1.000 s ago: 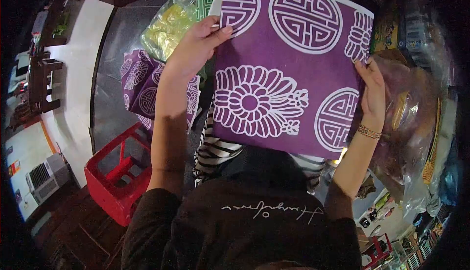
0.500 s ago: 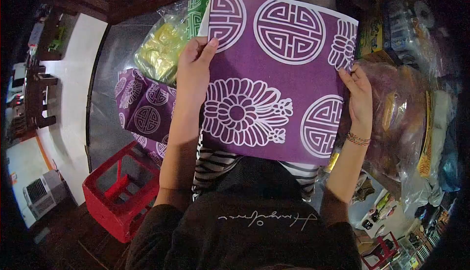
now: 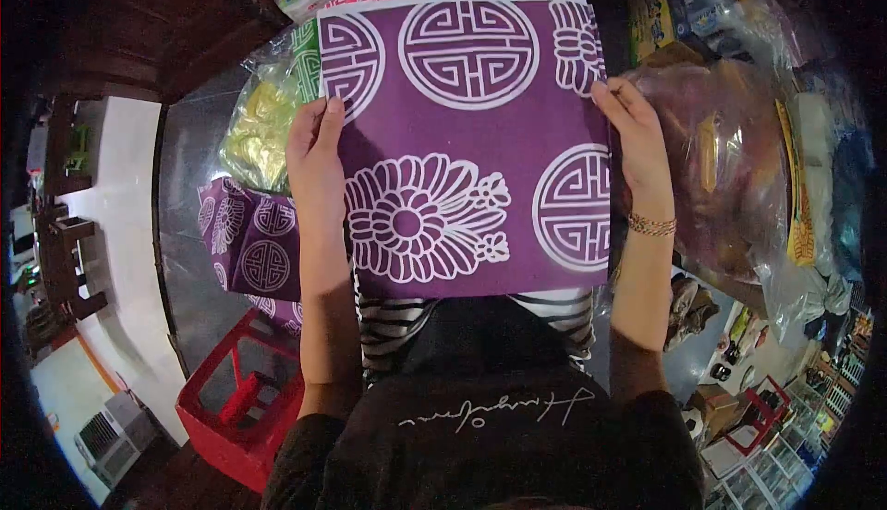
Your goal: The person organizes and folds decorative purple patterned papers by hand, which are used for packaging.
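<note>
- Dark grey floor (image 3: 199,159) and clutter all over, so what's actually in hand?

- Big purple sheet with white medallions and flowers (image 3: 462,131). It's up in front of the body, lower edge over the black-and-white striped trousers (image 3: 397,330). Can't tell if it touches them.

- Grip?

- Both hands on it. Left hand (image 3: 317,154) pinches the left edge, thumb tip on the printed face. Right hand (image 3: 639,145) has the right edge pinched at nearly the same height. Can't see the fingers behind.

- Which step is that, you reckon?

- Holding it spread open, I'd say, looks pretty flat. Imo any next move calls for even tension from both hands, or the loose bottom could fold.

- And around it?

- Just left, a clear plastic bag with yellow-green stuff inside (image 3: 254,140), with a folded purple patterned piece (image 3: 268,265) below it. Red stool (image 3: 191,404) nearer the body. Off right, a big clear plastic bag with brownish contents (image 3: 688,154), too shiny to make out.
</note>
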